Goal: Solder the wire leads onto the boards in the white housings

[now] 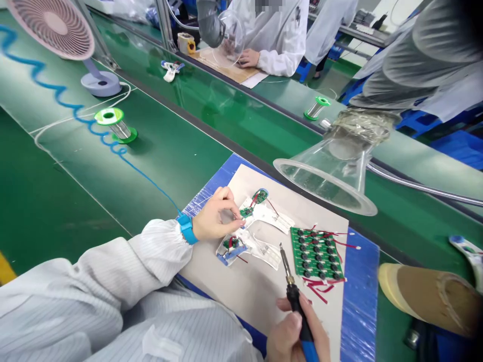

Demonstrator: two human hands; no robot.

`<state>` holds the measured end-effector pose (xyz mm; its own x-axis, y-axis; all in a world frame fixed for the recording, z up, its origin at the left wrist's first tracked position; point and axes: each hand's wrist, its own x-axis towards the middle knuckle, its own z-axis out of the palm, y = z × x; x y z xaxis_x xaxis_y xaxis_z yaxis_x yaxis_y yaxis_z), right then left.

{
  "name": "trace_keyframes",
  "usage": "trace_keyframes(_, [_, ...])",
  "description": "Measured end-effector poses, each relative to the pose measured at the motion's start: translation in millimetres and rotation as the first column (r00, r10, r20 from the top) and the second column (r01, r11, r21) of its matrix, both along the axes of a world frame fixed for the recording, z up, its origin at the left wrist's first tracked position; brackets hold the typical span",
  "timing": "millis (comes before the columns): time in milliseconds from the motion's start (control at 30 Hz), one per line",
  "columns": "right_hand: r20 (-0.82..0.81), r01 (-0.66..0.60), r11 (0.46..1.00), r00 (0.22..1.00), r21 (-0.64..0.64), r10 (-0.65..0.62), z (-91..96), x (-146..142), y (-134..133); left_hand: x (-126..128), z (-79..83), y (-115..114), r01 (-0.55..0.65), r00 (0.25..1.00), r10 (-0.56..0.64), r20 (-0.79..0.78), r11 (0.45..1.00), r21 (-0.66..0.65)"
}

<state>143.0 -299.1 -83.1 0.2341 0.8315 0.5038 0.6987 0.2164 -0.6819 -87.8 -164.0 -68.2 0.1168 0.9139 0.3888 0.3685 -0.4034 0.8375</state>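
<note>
My right hand point(296, 327) grips a soldering iron point(295, 296) with a black and blue handle; its tip points up and away, left of a green circuit board panel point(317, 254). Several round black parts and red wires sit on that panel. My left hand point(219, 216), with a blue wrist strap point(186, 229), is closed in a pinch over two white plastic shells. What lies between its fingertips is too small to make out. The farther shell point(277, 218) carries small green boards and red wires. The nearer shell point(264, 250) has a blue piece point(232, 255) at its left end.
A clear fume hood point(324, 176) hangs over the mat's far edge. Solder spools point(119, 128) and a pink fan point(53, 25) stand at the left, near a coiled blue cord point(56, 93). A brown-wrapped container point(422, 296) is at right. A co-worker's hand point(249, 58) rests across the bench.
</note>
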Motion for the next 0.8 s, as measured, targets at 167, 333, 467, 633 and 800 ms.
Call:
trace_keyframes(167, [0.089,-0.006,0.999,0.996,-0.045,0.010,-7.7,2,-6,0,-1.4,0,0.020,1.000,-0.020,-0.020,1.000,-0.005])
trace_keyframes(333, [0.122,-0.065,0.994,0.990,-0.082,0.075,-8.2,2,-10,0,-1.8,-1,0.016,0.997,-0.018,-0.069,1.000,-0.022])
trace_keyframes(467, [0.139,-0.016,0.996,0.990,-0.090,0.029,-0.8,-5,-7,1,-3.8,0,0.022,0.995,-0.024,-0.095,0.999,-0.028])
trace_keyframes(633, [0.188,0.030,0.997,0.982,-0.070,-0.016,9.2,-13,-1,2,-4.7,0,0.035,0.999,-0.035,-0.022,0.999,0.027])
trace_keyframes(800, [0.190,0.015,0.997,0.982,-0.077,0.000,6.8,-10,-3,4,-4.0,-1,0.052,0.999,-0.051,-0.002,0.998,0.037])
